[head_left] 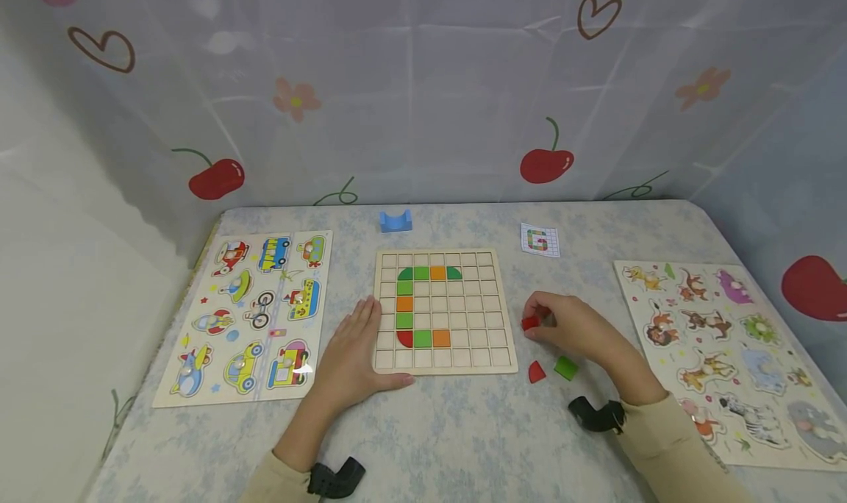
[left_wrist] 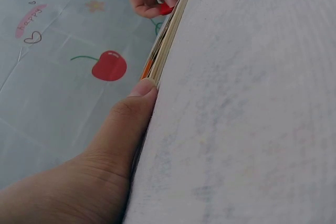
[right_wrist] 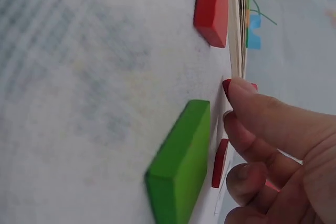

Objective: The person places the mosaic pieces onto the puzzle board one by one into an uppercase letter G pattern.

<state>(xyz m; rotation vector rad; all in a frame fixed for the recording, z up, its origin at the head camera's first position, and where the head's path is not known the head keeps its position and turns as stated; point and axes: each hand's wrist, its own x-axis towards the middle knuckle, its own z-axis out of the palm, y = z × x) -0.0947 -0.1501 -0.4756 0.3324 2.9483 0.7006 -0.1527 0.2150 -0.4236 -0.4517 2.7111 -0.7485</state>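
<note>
A wooden grid board [head_left: 479, 341] lies in the middle of the table, with green, orange and red pieces along its top row, left side and lower row. My left hand [head_left: 351, 359] rests at its lower left corner, fingers along the left edge and thumb [left_wrist: 134, 100] against the near edge. Just off the board's right side, my right hand [head_left: 572, 326] pinches a small red piece [head_left: 531, 323] between thumb and fingers. Nearer to me lie a red quarter-round piece [head_left: 537, 372] and a green square [head_left: 565, 368]. Another red piece [right_wrist: 219, 163] shows beyond the fingers in the right wrist view.
A pattern card [head_left: 540, 240] and a blue stand [head_left: 395, 221] sit behind the board. To the left lies a vehicle puzzle [head_left: 221, 268], to the right an animal puzzle [head_left: 715, 341]. A printed curtain [head_left: 423, 120] hangs along the table's far edge.
</note>
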